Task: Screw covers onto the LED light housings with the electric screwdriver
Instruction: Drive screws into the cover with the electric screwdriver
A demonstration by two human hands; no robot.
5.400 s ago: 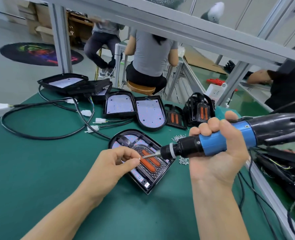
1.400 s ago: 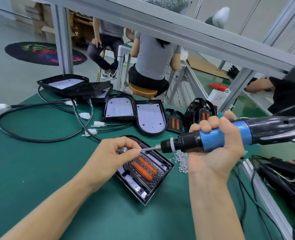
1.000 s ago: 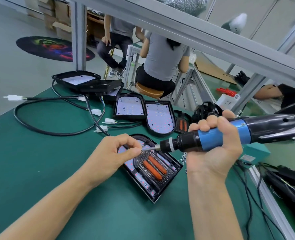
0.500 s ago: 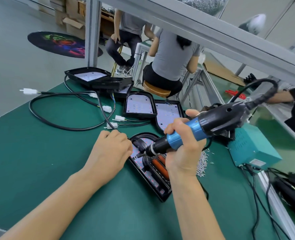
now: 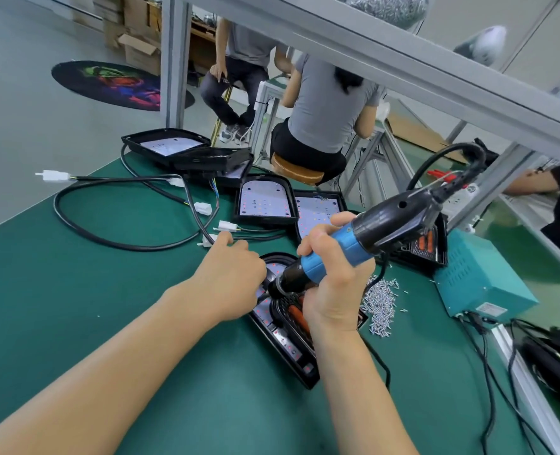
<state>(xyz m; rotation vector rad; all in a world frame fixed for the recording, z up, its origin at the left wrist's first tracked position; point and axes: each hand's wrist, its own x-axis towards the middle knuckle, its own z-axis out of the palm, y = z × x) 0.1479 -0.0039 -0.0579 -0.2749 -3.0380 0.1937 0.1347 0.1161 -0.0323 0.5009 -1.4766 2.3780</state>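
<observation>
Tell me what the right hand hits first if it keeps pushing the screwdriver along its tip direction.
Probably the black LED light housing under it: the right hand angles the blue-and-black electric screwdriver down-left onto its upper end. The tip is hidden beside the left hand, so contact is unclear.

Two hands (image 5: 229, 284), one screwdriver (image 5: 347, 247), one teal box (image 5: 479, 277), one screw pile (image 5: 380, 303).
</observation>
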